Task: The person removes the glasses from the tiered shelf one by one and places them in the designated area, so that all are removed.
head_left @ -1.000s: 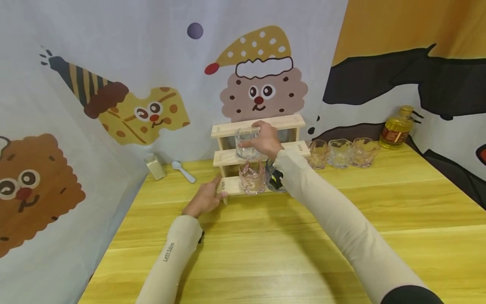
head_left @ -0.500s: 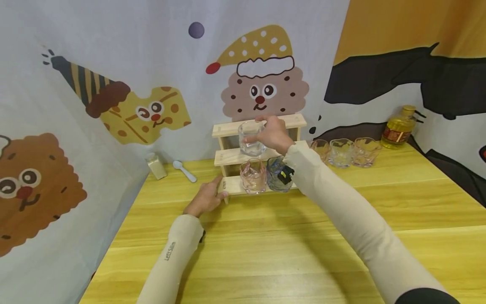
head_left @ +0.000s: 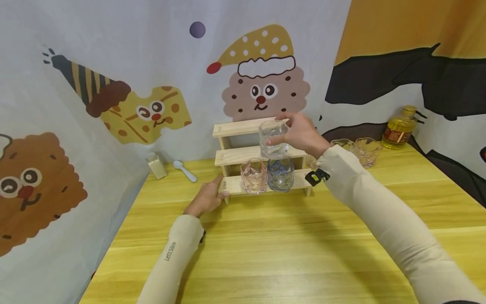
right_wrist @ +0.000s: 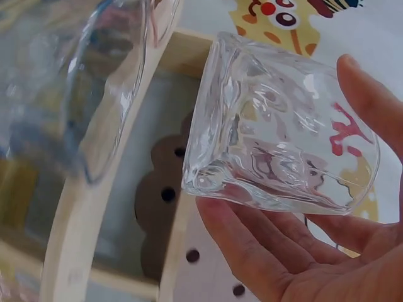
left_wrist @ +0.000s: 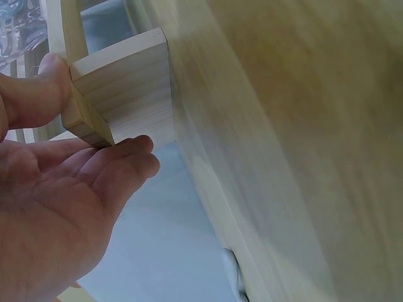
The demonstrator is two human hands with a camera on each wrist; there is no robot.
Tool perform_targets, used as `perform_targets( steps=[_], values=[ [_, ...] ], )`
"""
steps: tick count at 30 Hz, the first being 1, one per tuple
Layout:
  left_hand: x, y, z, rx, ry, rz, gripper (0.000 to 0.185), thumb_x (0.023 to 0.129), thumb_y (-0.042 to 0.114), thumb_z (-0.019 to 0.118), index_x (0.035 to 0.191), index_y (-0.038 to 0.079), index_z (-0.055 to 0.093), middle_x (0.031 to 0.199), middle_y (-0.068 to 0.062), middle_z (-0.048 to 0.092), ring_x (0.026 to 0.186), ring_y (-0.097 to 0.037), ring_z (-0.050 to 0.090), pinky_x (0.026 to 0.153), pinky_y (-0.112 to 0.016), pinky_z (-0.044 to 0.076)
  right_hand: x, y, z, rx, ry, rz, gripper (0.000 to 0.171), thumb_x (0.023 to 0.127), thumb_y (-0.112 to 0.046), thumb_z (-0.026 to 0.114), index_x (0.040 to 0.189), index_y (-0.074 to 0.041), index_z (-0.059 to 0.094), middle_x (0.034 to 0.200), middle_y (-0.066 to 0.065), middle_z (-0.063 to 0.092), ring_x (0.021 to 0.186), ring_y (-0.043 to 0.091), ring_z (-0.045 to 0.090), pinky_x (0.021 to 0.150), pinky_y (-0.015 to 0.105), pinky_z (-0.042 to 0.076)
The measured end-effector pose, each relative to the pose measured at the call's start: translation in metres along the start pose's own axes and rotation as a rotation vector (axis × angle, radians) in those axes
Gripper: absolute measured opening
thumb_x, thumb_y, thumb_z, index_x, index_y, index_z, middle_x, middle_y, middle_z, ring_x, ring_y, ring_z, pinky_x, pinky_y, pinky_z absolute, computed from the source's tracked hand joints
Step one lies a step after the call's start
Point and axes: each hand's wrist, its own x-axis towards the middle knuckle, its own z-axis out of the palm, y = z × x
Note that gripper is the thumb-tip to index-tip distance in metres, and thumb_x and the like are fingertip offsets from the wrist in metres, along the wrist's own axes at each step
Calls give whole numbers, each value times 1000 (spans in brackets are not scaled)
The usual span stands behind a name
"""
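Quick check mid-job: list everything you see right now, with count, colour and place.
Clear glass: one, held above the rack's middle step.
Pink glass: one, bottom step.
Blue glass: one, bottom step, right of the pink one.
Wooden rack: one, pale, three steps, at the table's back.
Other glasses: at least two, clear, right of the rack.
Oil bottle: one, yellow, far right.
Spoon: one, pale blue, left of the rack.
Small box: one, beige, by the spoon.
Table: yellow wood.
Left hand: grips the rack's bottom-left corner.
Right hand: holds the clear glass.
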Motion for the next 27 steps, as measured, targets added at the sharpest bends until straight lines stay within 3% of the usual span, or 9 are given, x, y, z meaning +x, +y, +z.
perform_targets(
  steps=[9,14,20,27],
  values=[
    [0,0,0,-5,4,4,66,102,23,59,157,4,29,145,-30,52,136,-44,50,114,-54,43,-27,27,-38,-44,-7,21,90,76,-50,85,151,-21,44,153,20,42,132,38,47,95,55,50],
    [-1,0,0,-11,-4,-15,67,102,24,59,158,3,27,147,-30,50,138,-44,49,115,-53,43,-39,51,-52,-74,6,33,95,75,-53,85,152,-18,43,150,21,45,134,40,45,100,61,46],
    [-3,0,0,-17,-15,-27,68,102,24,58,158,3,26,148,-30,49,138,-44,49,114,-54,43,-51,87,-62,-95,25,66,93,77,-54,83,151,-14,43,148,22,47,138,44,40,101,64,45],
    [-1,1,0,-11,-27,-27,68,103,25,57,159,4,25,148,-29,50,138,-43,49,115,-53,42,-56,127,-63,-116,20,130,98,78,-52,83,152,-5,40,146,32,44,127,48,47,93,59,50]
  ],
)
